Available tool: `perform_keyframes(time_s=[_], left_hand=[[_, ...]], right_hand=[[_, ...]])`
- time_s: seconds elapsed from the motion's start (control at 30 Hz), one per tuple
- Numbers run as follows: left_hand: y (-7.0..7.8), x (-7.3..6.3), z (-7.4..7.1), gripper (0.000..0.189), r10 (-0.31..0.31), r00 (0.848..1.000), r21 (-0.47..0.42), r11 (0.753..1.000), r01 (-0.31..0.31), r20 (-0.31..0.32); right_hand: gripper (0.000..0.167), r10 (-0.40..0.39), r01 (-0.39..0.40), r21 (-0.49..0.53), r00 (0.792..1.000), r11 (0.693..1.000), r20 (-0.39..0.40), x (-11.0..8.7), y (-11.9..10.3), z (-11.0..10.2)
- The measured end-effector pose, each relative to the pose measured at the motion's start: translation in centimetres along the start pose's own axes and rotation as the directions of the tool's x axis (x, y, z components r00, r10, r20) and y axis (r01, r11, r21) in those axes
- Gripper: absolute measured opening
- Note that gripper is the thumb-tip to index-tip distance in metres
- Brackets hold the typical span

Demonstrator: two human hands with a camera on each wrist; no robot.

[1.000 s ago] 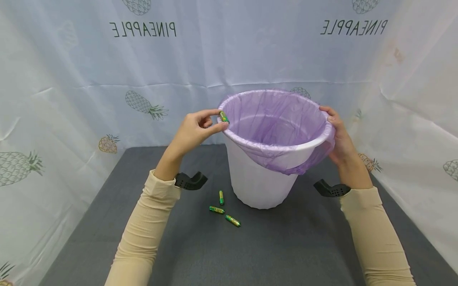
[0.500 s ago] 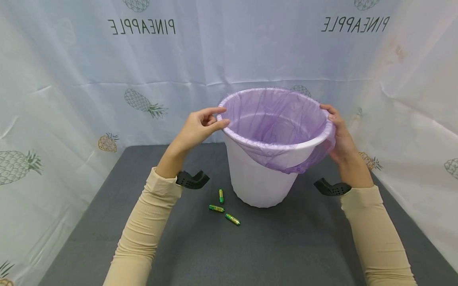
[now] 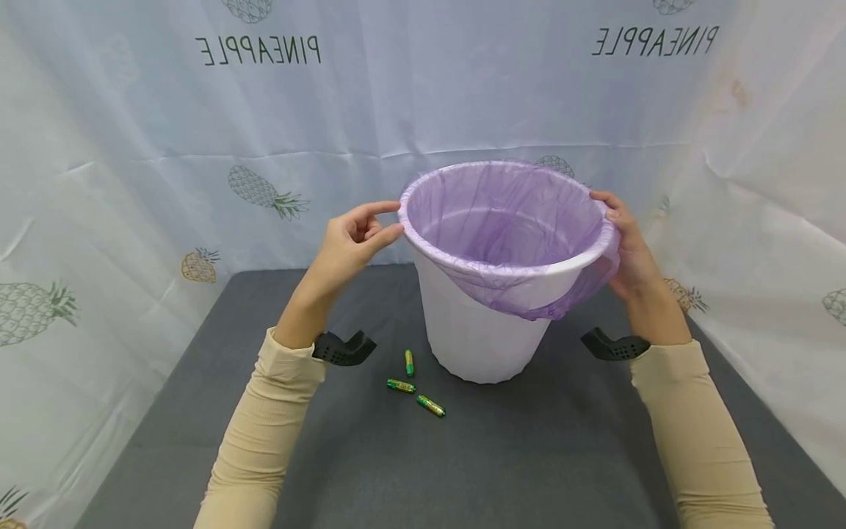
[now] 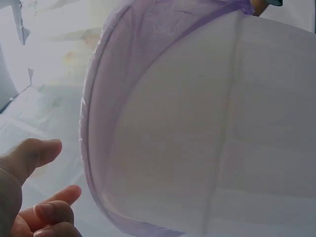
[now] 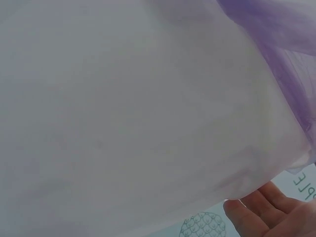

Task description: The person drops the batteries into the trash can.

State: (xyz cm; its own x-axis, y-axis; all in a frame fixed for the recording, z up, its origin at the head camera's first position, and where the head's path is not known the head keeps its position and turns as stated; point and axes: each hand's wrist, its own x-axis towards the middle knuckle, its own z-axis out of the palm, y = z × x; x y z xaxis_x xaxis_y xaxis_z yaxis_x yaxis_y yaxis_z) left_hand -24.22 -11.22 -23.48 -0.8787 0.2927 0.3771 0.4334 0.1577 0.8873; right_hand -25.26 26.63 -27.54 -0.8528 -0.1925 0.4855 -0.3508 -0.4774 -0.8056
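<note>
A white trash bin [image 3: 485, 338] stands upright, lined with a thin purple trash bag [image 3: 489, 220] folded over its rim. Just outside the rim's left side is my left hand [image 3: 340, 250], thumb and index finger apart with nothing between them. In the left wrist view its thumb [image 4: 42, 153] points toward the bag-covered edge. At the right side of the rim, my right hand [image 3: 633, 261] grips the bin, fingertips over the edge and the rest partly behind the bag. Three green and yellow batteries, one upper [image 3: 409, 363], one middle [image 3: 400, 386] and one lower [image 3: 431, 405], lie left of the bin's base.
The bin stands on a dark grey tabletop [image 3: 522, 463]. Pale curtains [image 3: 357, 110] printed with pineapples hang behind and at both sides. A black wrist mount [image 3: 345, 348] juts from the left sleeve, and another mount [image 3: 615, 345] from the right.
A battery pinched in my left hand over the rim has been let go and is out of sight. That hand then drew back left, off the rim. My right hand stays put.
</note>
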Motion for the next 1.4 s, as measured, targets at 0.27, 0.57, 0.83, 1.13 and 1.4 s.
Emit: perform_keyframes(time_s=[0.27, 0.57, 0.83, 1.13, 1.4], left_hand=[[-1.1, -1.8, -1.0, 0.037, 0.017, 0.998, 0.001, 1.000, -0.017, -0.054], [-3.7, -4.3, -1.3, 0.033, 0.015, 0.993, 0.002, 1.000, -0.015, -0.117], [-6.9, -6.2, -0.9, 0.029, 0.000, 0.992, -0.011, 1.000, -0.001, -0.129], [-8.4, -7.1, -1.1, 0.030, -0.026, 0.991, -0.029, 0.999, 0.023, -0.130], [-8.9, -7.0, -1.4, 0.033, -0.047, 0.991, -0.028, 0.999, 0.044, -0.127]], right_hand=[[0.025, 0.001, -0.001, -0.016, 1.000, 1.000, -0.003, 0.4, 0.2, 0.0], [0.027, 0.026, -0.030, -0.064, 0.998, 0.998, -0.062, 1.2, 0.0, 0.4], [0.035, 0.040, -0.041, 0.003, 0.982, 0.999, -0.182, 0.7, 0.0, 0.8], [0.044, -0.126, 0.074, -0.137, 0.900, 0.988, -0.416, -2.4, 1.4, 3.0], [0.034, -0.323, 0.315, -0.086, 0.860, 0.945, -0.395, -3.3, 2.2, 4.6]])
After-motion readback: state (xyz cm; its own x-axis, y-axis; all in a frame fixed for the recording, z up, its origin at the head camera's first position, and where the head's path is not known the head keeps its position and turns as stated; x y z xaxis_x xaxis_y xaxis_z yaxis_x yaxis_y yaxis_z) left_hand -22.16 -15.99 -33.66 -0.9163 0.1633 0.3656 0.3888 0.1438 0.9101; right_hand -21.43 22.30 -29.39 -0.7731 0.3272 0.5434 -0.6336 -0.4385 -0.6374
